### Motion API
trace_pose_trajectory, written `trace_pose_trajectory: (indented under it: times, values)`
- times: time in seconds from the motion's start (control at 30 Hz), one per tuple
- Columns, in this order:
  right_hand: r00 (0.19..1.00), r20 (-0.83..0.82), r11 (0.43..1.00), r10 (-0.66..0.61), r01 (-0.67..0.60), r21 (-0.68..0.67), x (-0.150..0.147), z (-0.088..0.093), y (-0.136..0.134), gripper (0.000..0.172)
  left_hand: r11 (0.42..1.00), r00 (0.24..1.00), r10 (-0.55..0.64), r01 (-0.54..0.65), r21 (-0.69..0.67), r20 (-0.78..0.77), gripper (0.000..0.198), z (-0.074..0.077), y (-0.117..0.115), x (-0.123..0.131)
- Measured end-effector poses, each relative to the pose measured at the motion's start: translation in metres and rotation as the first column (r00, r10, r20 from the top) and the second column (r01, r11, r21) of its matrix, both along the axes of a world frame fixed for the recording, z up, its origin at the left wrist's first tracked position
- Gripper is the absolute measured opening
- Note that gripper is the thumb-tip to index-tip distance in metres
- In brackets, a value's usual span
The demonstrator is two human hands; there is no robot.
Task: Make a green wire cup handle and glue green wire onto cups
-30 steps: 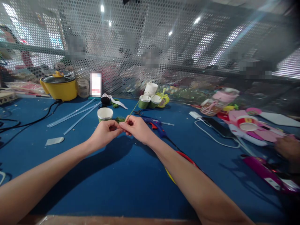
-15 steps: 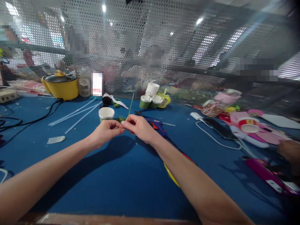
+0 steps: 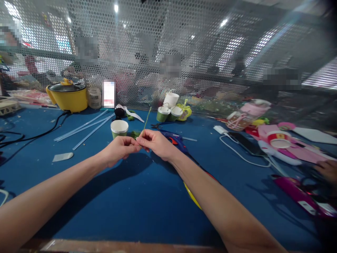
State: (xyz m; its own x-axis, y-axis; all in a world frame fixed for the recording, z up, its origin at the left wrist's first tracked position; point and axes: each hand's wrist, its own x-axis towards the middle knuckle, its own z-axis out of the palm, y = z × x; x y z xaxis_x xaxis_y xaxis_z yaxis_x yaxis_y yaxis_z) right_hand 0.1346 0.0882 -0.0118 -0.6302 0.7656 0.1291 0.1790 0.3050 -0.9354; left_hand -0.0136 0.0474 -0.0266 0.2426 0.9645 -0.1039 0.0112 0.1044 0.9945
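Note:
My left hand (image 3: 118, 149) and my right hand (image 3: 156, 143) meet above the blue table (image 3: 137, 203), fingertips pinched together on a thin green stem (image 3: 146, 121) that sticks up and away between them. A bit of green material (image 3: 135, 134) lies just beyond my fingers. A green paper cup (image 3: 119, 128) with a white rim stands right behind my left hand. A blue glue gun (image 3: 176, 139) lies behind my right hand, partly hidden by it.
Clear glue sticks (image 3: 86, 128) lie to the left, with a yellow pot (image 3: 67, 97) and black cables (image 3: 31, 137) beyond. More green cups (image 3: 168, 111) stand by the mesh screen (image 3: 168, 52). A phone on a white cable (image 3: 244, 143) and pink craft pieces (image 3: 284, 142) lie to the right, near another person's hand (image 3: 328, 169).
The green stem has swung from leaning right to standing nearly upright between my fingers. My hands stay pinched together in the same spot.

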Motion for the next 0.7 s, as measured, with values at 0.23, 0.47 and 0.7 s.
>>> trace_pose_trajectory:
  times: [0.23,0.47,0.7]
  values:
    - [0.982,0.120,0.981,-0.145,0.127,0.146,-0.0016,0.0000,-0.0024,0.025,0.993,0.990,0.047,-0.033,0.114,-0.130,0.019,-0.0038,-0.0005,-0.0010]
    - [0.962,0.145,0.947,-0.231,0.188,0.261,-0.0033,-0.0009,-0.0027,0.030,0.985,0.978,0.073,-0.040,0.169,-0.194,0.020,-0.0067,-0.0009,-0.0007]
    - [0.992,0.078,0.990,-0.100,0.091,0.111,-0.0025,-0.0037,-0.0019,0.028,1.000,0.998,0.015,-0.013,0.029,-0.064,0.020,-0.0042,-0.0008,-0.0002]
